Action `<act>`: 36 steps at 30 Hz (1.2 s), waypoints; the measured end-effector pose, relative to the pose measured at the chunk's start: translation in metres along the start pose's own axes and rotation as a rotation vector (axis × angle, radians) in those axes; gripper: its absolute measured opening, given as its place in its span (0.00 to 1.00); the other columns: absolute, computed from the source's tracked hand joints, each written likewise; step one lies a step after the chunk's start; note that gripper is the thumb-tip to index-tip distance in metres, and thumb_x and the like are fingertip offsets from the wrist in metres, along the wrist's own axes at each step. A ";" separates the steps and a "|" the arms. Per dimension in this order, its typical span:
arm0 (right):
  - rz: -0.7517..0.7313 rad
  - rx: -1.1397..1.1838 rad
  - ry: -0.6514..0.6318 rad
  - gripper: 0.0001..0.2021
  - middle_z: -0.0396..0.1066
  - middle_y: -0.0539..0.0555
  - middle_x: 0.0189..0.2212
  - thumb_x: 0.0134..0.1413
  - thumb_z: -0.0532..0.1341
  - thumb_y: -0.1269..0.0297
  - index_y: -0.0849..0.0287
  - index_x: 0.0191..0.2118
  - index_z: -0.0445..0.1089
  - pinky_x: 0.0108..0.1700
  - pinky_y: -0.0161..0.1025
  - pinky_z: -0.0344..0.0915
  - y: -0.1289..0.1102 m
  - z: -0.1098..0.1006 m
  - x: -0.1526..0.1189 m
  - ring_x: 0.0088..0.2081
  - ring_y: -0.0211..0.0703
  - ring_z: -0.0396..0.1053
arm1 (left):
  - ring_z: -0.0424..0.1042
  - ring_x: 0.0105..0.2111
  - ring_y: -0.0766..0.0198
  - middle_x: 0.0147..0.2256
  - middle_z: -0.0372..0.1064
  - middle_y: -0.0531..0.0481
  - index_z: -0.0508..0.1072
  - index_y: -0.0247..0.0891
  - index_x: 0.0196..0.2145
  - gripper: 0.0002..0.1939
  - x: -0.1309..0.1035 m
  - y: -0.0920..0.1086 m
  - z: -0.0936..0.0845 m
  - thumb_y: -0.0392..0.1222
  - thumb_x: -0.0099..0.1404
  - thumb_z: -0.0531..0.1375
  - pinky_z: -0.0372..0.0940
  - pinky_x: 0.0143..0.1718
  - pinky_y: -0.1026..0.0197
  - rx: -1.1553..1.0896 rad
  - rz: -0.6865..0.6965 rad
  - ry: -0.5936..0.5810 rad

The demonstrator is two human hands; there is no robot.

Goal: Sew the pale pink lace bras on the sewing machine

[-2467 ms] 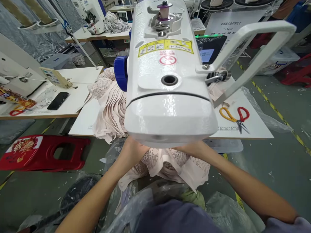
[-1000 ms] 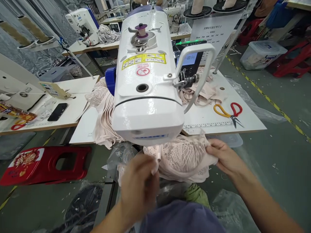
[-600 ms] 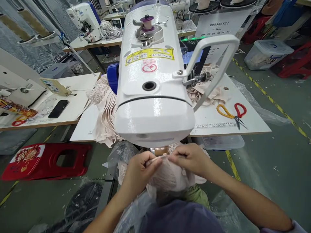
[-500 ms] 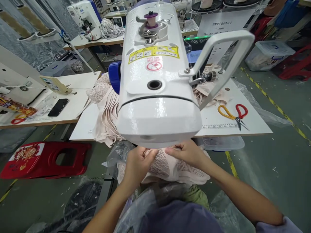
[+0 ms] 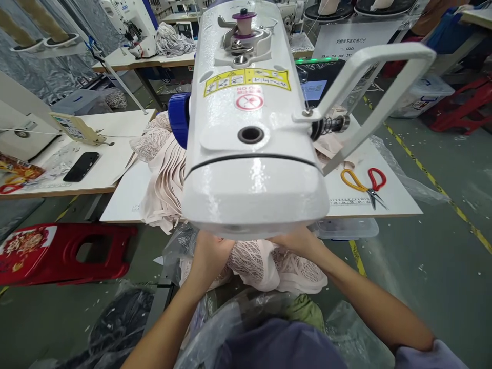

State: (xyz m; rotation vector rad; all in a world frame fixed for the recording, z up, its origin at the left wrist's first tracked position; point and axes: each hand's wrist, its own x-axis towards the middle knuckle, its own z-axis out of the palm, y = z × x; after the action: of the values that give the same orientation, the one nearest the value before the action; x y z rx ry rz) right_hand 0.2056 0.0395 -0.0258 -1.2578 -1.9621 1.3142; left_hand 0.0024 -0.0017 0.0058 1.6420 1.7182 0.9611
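Note:
In the head view, a pale pink lace garment (image 5: 251,264) hangs in soft folds at the table's front edge, below the sewing machine (image 5: 253,189). My left hand (image 5: 213,253) grips its left part, the thumb side against the lace. On the other side my right hand (image 5: 298,242) holds the upper right edge of the fabric. The fingertips of both hands are hidden under the white machine head, and so are the needle and the presser foot.
Stacked pale pink pieces (image 5: 165,179) lie left of the machine. Scissors (image 5: 367,188) with yellow and red handles rest on the right of the white table (image 5: 395,202). A phone (image 5: 81,167) lies on the left table, and a red stool (image 5: 65,256) is on the floor.
Both hands have moved forward, further under the machine head, taking the garment's upper edge with them. Their fingers, partly visible before, are now hidden. The view has shifted slightly.

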 end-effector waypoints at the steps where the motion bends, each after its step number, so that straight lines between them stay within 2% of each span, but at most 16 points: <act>1: 0.006 0.009 -0.003 0.22 0.67 0.52 0.23 0.55 0.61 0.43 0.57 0.24 0.70 0.36 0.41 0.65 0.000 0.000 -0.001 0.31 0.47 0.67 | 0.65 0.28 0.62 0.19 0.65 0.53 0.65 0.39 0.20 0.10 -0.001 -0.002 -0.002 0.42 0.56 0.60 0.63 0.31 0.64 0.018 -0.010 -0.002; 4: 0.027 0.057 -0.004 0.24 0.64 0.51 0.23 0.53 0.60 0.40 0.57 0.21 0.64 0.35 0.39 0.62 0.000 -0.002 -0.006 0.30 0.45 0.64 | 0.66 0.27 0.62 0.20 0.66 0.53 0.68 0.38 0.22 0.09 -0.004 -0.012 -0.007 0.43 0.57 0.59 0.63 0.30 0.64 0.056 -0.057 0.022; 7: 0.072 0.101 -0.013 0.26 0.56 0.48 0.20 0.51 0.59 0.38 0.57 0.20 0.58 0.29 0.36 0.53 0.004 -0.003 -0.011 0.25 0.39 0.56 | 0.70 0.30 0.61 0.27 0.70 0.50 0.72 0.37 0.35 0.11 -0.013 -0.028 -0.003 0.47 0.61 0.58 0.64 0.31 0.63 0.036 -0.141 0.107; 9: 0.102 0.117 -0.022 0.26 0.52 0.46 0.19 0.51 0.58 0.38 0.57 0.20 0.55 0.26 0.36 0.48 0.009 -0.003 -0.015 0.23 0.36 0.52 | 0.73 0.38 0.57 0.36 0.73 0.45 0.70 0.37 0.44 0.17 -0.026 -0.043 0.006 0.52 0.65 0.57 0.67 0.37 0.60 -0.027 -0.166 0.174; 11: 0.107 0.124 -0.018 0.26 0.50 0.46 0.18 0.52 0.57 0.39 0.56 0.19 0.54 0.26 0.36 0.46 0.014 -0.004 -0.020 0.22 0.35 0.50 | 0.71 0.50 0.52 0.48 0.70 0.38 0.66 0.37 0.52 0.24 -0.044 -0.060 0.021 0.56 0.67 0.55 0.67 0.47 0.54 -0.116 -0.125 0.199; 14: 0.107 0.143 0.005 0.25 0.51 0.46 0.18 0.52 0.57 0.40 0.56 0.20 0.55 0.26 0.36 0.46 0.021 -0.004 -0.028 0.22 0.36 0.51 | 0.60 0.61 0.45 0.61 0.58 0.33 0.55 0.39 0.63 0.37 -0.072 -0.083 0.047 0.63 0.65 0.55 0.60 0.59 0.45 -0.197 0.049 0.067; 17: 0.117 0.169 0.036 0.24 0.54 0.46 0.19 0.53 0.57 0.40 0.56 0.22 0.59 0.26 0.36 0.48 0.026 -0.005 -0.036 0.23 0.37 0.52 | 0.55 0.64 0.39 0.64 0.52 0.30 0.48 0.37 0.67 0.49 -0.091 -0.097 0.072 0.67 0.59 0.60 0.55 0.62 0.39 -0.150 0.193 -0.064; 20: 0.128 0.182 0.043 0.24 0.56 0.47 0.21 0.54 0.57 0.39 0.57 0.24 0.61 0.27 0.36 0.49 0.027 -0.007 -0.043 0.24 0.37 0.54 | 0.56 0.63 0.36 0.62 0.54 0.28 0.49 0.35 0.66 0.49 -0.098 -0.105 0.095 0.60 0.57 0.65 0.56 0.60 0.36 -0.035 0.212 -0.050; 23: 0.124 0.202 0.025 0.24 0.59 0.48 0.23 0.56 0.56 0.38 0.58 0.28 0.64 0.28 0.36 0.51 0.025 -0.007 -0.050 0.25 0.38 0.56 | 0.54 0.64 0.37 0.62 0.55 0.28 0.53 0.33 0.65 0.40 -0.100 -0.114 0.109 0.43 0.58 0.63 0.56 0.60 0.36 0.066 0.160 -0.030; 26: 0.094 0.210 0.017 0.25 0.63 0.49 0.26 0.57 0.55 0.38 0.59 0.33 0.67 0.29 0.36 0.54 0.024 -0.006 -0.052 0.26 0.38 0.58 | 0.56 0.64 0.40 0.61 0.57 0.28 0.59 0.31 0.62 0.36 -0.098 -0.127 0.103 0.29 0.54 0.57 0.57 0.61 0.37 0.109 0.101 -0.083; 30: 0.071 0.136 0.039 0.25 0.63 0.49 0.25 0.58 0.55 0.39 0.59 0.32 0.67 0.29 0.36 0.56 0.020 -0.007 -0.053 0.27 0.40 0.60 | 0.63 0.61 0.46 0.58 0.64 0.33 0.63 0.33 0.59 0.35 -0.085 -0.138 0.064 0.24 0.51 0.51 0.60 0.60 0.41 0.106 0.046 -0.205; 33: 0.072 0.041 0.064 0.25 0.64 0.51 0.24 0.59 0.52 0.38 0.57 0.27 0.65 0.29 0.38 0.58 0.019 -0.016 -0.064 0.27 0.42 0.62 | 0.61 0.62 0.48 0.61 0.63 0.37 0.64 0.37 0.60 0.37 -0.079 -0.130 0.035 0.23 0.51 0.50 0.58 0.62 0.39 0.185 0.065 -0.106; 35: 0.109 -0.050 0.092 0.26 0.68 0.53 0.24 0.59 0.52 0.38 0.56 0.26 0.66 0.30 0.40 0.61 0.026 -0.029 -0.081 0.28 0.46 0.66 | 0.59 0.64 0.49 0.62 0.61 0.38 0.64 0.38 0.60 0.37 -0.084 -0.114 0.029 0.22 0.52 0.49 0.56 0.63 0.39 0.267 0.109 -0.029; 36: 0.135 -0.108 0.105 0.25 0.71 0.55 0.26 0.59 0.52 0.38 0.55 0.28 0.67 0.30 0.42 0.63 0.033 -0.039 -0.093 0.28 0.48 0.68 | 0.57 0.65 0.49 0.63 0.60 0.37 0.65 0.37 0.59 0.36 -0.088 -0.104 0.030 0.22 0.53 0.50 0.55 0.64 0.39 0.290 0.143 -0.027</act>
State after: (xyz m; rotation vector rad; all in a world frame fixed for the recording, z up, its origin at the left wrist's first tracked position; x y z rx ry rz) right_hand 0.2940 -0.0190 -0.0286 -1.5034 -1.9259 1.1922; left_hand -0.0263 -0.0848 -0.1026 1.9760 1.8083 0.7763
